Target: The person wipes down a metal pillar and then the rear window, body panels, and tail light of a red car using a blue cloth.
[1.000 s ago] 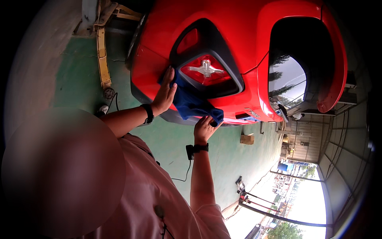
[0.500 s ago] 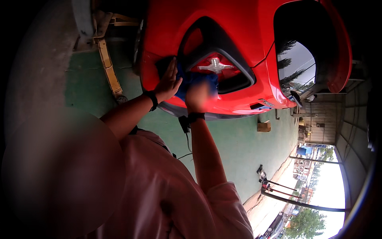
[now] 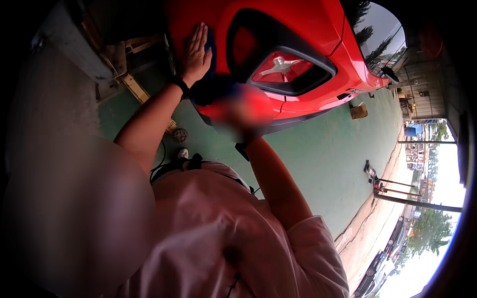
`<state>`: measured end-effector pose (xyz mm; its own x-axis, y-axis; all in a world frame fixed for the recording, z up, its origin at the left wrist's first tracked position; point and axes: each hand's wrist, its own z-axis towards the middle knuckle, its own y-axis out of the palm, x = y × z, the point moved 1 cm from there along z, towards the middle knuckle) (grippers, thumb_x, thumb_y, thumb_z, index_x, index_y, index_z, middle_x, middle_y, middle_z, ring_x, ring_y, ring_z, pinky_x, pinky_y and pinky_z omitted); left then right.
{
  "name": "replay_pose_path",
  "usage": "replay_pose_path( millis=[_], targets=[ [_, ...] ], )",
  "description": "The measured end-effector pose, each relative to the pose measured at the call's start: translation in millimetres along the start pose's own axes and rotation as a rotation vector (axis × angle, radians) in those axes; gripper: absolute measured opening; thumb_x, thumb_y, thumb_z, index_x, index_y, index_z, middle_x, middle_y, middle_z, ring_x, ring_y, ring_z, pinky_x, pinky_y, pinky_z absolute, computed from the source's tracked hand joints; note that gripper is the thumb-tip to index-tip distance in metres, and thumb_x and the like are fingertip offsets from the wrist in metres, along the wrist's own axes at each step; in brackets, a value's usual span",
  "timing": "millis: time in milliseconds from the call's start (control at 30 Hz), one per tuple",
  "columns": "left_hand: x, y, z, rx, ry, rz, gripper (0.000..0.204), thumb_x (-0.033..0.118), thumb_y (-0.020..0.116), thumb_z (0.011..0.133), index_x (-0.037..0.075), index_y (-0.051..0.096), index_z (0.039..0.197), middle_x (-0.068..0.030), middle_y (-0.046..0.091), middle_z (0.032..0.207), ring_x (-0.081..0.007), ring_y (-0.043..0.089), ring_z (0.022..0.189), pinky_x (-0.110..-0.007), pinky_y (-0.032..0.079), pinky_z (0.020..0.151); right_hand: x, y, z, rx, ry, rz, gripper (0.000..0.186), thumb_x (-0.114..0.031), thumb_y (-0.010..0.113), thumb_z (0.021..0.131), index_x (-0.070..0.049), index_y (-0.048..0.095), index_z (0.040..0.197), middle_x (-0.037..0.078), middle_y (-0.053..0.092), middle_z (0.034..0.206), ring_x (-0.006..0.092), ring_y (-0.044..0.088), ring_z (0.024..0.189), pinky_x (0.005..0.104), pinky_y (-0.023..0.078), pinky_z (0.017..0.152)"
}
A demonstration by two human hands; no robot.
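Note:
A glossy red car (image 3: 303, 30) fills the top of the view, its red tail light (image 3: 280, 67) set in a black surround. My left hand (image 3: 195, 52) lies flat, fingers together, pressing a blue cloth (image 3: 212, 42) against the red panel left of the light. The cloth hangs down in dark folds below my wrist, which wears a black band. My right hand (image 3: 243, 119) is up by the car's lower edge, just below the cloth, but it is a blur and its fingers cannot be made out.
Green painted floor (image 3: 323, 149) runs under the car. A small wooden block (image 3: 358, 111) lies beside the car. A yellow wooden frame (image 3: 134, 84) and a concrete wall stand at the left. A metal stand (image 3: 377, 181) lies at the floor's right edge.
My left hand has slid up and left across the panel with the blue cloth under it. My right hand has dropped off the cloth toward the car's lower edge.

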<state>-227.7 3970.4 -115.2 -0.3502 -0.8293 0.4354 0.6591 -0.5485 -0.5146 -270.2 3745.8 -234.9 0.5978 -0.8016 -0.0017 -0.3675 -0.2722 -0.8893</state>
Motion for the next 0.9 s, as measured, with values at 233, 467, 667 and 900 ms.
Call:
replay_pose_path(
  millis=[233, 467, 667, 900],
  targets=[
    [3, -13, 59, -0.023, 0.008, -0.255, 0.065, 0.024, 0.036, 0.095, -0.004, 0.011, 0.148, -0.0248, 0.013, 0.154, -0.039, 0.015, 0.142, -0.045, 0.013, 0.116, -69, -105, -29, 0.476, -0.138, 0.367, 0.012, -0.009, 0.053, 0.084, -0.008, 0.063, 0.09, 0.01, 0.064, 0.094, 0.0269, 0.062, 0.083, 0.0384, 0.051, 0.074],
    [37, 31, -79, -0.146, -0.097, -0.01, 0.069, 0.028, 0.038, 0.096, -0.01, 0.009, 0.146, -0.03, 0.007, 0.153, -0.0429, 0.007, 0.143, -0.049, 0.007, 0.115, -46, -9, -33, 0.923, 0.127, 0.42, 0.046, -0.024, 0.056, 0.084, -0.007, 0.053, 0.127, 0.01, 0.053, 0.132, 0.0252, 0.048, 0.124, 0.0364, 0.033, 0.108],
    [40, 69, -175, -0.817, 0.306, 0.23, 0.063, 0.025, 0.048, 0.095, -0.003, 0.022, 0.146, -0.0258, 0.011, 0.154, -0.0414, 0.013, 0.142, -0.047, 0.015, 0.115, 1, -15, -85, 0.589, 0.399, 0.751, 0.038, -0.027, 0.055, 0.084, -0.012, 0.062, 0.118, 0.013, 0.056, 0.127, 0.0257, 0.048, 0.124, 0.0387, 0.032, 0.108],
    [69, 85, -153, -0.978, 0.553, 0.014, 0.064, 0.021, 0.058, 0.088, 0.007, 0.032, 0.146, -0.0116, 0.024, 0.154, -0.025, 0.023, 0.142, -0.037, 0.031, 0.108, 47, 64, -14, 0.779, 0.74, 0.822, 0.027, -0.021, 0.053, 0.088, -0.003, 0.063, 0.107, 0.022, 0.056, 0.119, 0.0294, 0.049, 0.118, 0.0409, 0.04, 0.097]
  ],
)
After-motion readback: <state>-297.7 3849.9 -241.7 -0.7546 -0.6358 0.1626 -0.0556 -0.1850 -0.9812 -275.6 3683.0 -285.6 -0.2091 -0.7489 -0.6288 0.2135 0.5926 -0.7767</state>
